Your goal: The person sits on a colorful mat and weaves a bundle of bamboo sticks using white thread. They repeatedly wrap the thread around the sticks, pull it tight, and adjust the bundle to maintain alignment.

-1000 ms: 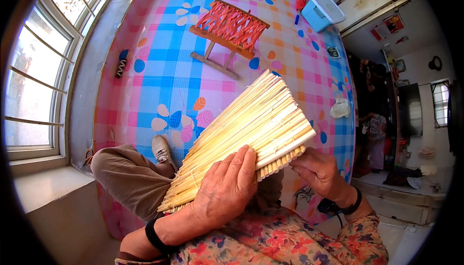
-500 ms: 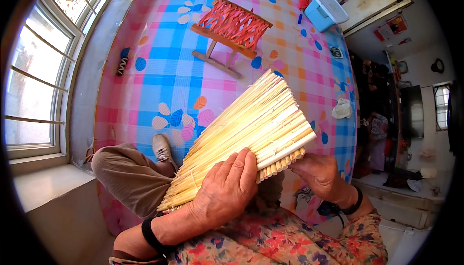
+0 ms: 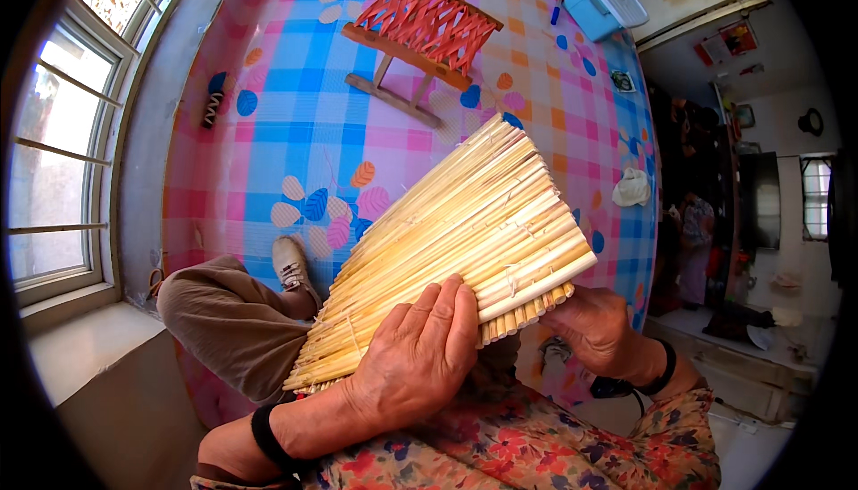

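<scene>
A folded or layered mat of pale straw-coloured sticks [image 3: 474, 222], bound with thin string, lies slanting across my lap. My left hand [image 3: 413, 356] lies over its near edge, fingers together and pressed on the sticks. My right hand [image 3: 590, 329] grips the lower right edge, its fingertips partly hidden beneath the mat. Below are my floral garment and my bent left leg [image 3: 223, 320], with a light shoe [image 3: 290, 262] on the foot.
A checked, flowered floor sheet [image 3: 268, 133] holds a wooden rack [image 3: 407, 66] strung with red strips, a blue lidded bin [image 3: 601, 12] and a white cloth [image 3: 631, 188]. A barred window and sill [image 3: 94, 347] line the left; dark furniture and items fill the right.
The view has shifted slightly. The mat and both my hands sit a little further to the right relative to my body, with the same hold on the edge.
</scene>
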`<act>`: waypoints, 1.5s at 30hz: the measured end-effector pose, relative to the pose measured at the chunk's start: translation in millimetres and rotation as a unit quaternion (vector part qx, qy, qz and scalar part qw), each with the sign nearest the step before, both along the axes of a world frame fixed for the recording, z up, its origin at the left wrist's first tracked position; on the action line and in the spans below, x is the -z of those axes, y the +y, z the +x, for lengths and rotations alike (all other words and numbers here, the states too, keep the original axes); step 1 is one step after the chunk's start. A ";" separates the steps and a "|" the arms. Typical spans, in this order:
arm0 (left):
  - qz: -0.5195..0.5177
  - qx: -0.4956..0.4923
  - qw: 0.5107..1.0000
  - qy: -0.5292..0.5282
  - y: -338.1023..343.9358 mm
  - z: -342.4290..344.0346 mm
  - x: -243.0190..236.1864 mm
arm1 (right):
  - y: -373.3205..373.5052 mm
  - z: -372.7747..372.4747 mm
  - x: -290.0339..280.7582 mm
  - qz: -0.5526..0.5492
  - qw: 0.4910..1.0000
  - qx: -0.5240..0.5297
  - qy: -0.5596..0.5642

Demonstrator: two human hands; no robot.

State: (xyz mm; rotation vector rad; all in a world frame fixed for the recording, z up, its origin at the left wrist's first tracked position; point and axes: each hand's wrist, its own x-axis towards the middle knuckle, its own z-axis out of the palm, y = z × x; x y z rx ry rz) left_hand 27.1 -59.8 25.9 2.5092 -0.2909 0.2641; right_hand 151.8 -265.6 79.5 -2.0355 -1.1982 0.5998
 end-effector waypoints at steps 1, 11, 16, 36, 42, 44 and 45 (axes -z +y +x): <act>0.004 -0.002 1.000 -0.002 -0.3 0.0 0.9 | 0.6 0.6 0.6 0.002 1.000 -0.003 -0.008; 0.004 -0.001 0.999 -0.032 4.7 5.9 0.7 | 7.8 5.7 3.0 0.007 1.000 -0.006 0.021; 0.000 -0.002 1.000 -0.028 5.7 4.7 0.8 | 11.8 5.7 2.3 0.006 1.000 -0.006 -0.001; 0.011 -0.035 0.999 -0.037 -6.5 32.1 -1.8 | 18.7 13.4 -9.4 -0.087 0.967 0.184 0.150; 0.013 -0.022 0.999 -0.040 -4.9 38.3 1.4 | 22.9 16.9 -5.5 -0.040 0.909 0.248 0.334; 0.010 0.000 1.000 0.022 -7.9 38.1 -3.9 | 23.3 18.2 -9.2 -0.073 0.900 0.254 0.346; 0.014 0.003 1.000 0.011 -7.6 38.0 -3.6 | 24.0 18.4 -9.6 -0.074 0.903 0.250 0.340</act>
